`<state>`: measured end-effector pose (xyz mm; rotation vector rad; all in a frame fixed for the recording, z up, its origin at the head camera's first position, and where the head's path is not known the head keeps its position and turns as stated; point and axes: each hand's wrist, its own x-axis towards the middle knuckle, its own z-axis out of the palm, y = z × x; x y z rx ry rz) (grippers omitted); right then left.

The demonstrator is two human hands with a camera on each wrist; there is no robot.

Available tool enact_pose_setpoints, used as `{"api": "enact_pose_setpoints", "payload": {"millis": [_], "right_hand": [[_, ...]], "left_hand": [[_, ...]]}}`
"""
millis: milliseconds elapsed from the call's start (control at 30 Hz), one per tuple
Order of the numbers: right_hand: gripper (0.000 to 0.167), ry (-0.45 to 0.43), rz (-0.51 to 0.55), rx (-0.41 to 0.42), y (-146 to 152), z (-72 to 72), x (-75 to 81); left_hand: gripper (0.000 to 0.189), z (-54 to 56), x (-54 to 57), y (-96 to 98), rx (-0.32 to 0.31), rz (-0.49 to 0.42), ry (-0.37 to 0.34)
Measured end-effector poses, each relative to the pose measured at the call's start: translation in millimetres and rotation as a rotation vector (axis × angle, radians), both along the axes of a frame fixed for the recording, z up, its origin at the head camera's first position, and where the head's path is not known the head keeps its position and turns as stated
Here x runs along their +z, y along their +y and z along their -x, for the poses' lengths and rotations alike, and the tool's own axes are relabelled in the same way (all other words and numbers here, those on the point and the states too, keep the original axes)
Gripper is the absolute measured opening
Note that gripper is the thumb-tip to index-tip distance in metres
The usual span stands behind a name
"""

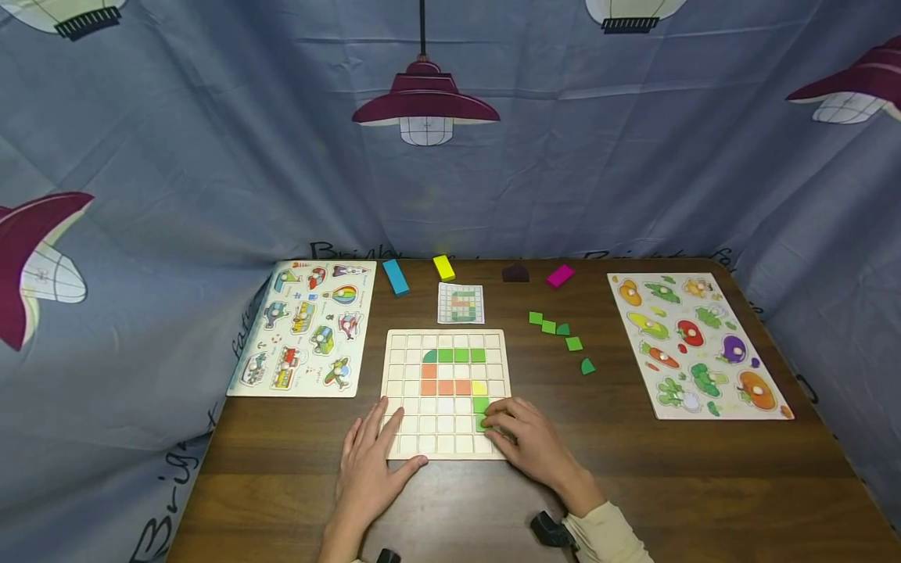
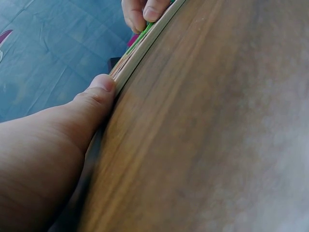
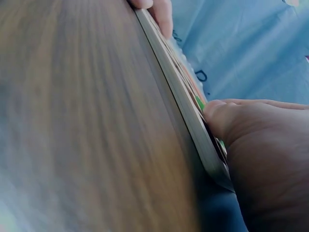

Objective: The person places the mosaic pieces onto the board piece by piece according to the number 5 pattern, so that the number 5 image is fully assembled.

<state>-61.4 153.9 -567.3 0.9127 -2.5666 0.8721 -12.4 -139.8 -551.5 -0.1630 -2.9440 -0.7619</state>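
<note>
A pale wooden grid board (image 1: 445, 446) lies flat on the table, with green, orange and yellow tiles set in some of its squares. My left hand (image 1: 369, 469) rests at its lower left corner, fingers extended along the left side and thumb (image 2: 102, 83) against the near edge. At the right side, my right hand (image 1: 528, 438) has its fingers bent, fingertips on a green tile (image 1: 480, 423) in the lower part of the grid. That tile is partly hidden by the fingers. Directly above it sits another green tile (image 1: 480, 404), below a yellow tile (image 1: 479, 388).
Behind the board lies a small pattern card (image 1: 461, 314). Several loose green pieces (image 1: 548, 327) lie to the right. Blue (image 1: 396, 277), yellow (image 1: 443, 268), dark (image 1: 515, 273) and magenta (image 1: 560, 276) blocks line the back. A vehicle puzzle (image 1: 310, 344) and a vegetable puzzle (image 1: 676, 328) flank them.
</note>
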Motion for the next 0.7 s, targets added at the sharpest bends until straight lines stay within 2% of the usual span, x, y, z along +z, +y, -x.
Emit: {"api": "enact_pose_setpoints", "payload": {"millis": [233, 500, 600, 700], "right_hand": [[0.015, 0.032, 0.029, 0.039, -3, -0.1, -1.7], [0.013, 0.015, 0.075, 0.003, 0, -1.5, -1.2], [0.014, 0.021, 0.129, -0.046, 10, 2.2, -3.5], [0.016, 0.053, 0.165, -0.16, 31, 10.5, -6.8]], "left_hand": [[0.088, -0.2, -1.0, -0.8, 0.004, 0.017, -0.001], [0.087, 0.4, -2.4, -1.4, 0.004, 0.03, 0.008], [0.087, 1.2, -2.6, -0.9, 0.005, 0.024, 0.001], [0.088, 1.2, -2.4, -0.8, 0.01, 0.022, -0.013]]}}
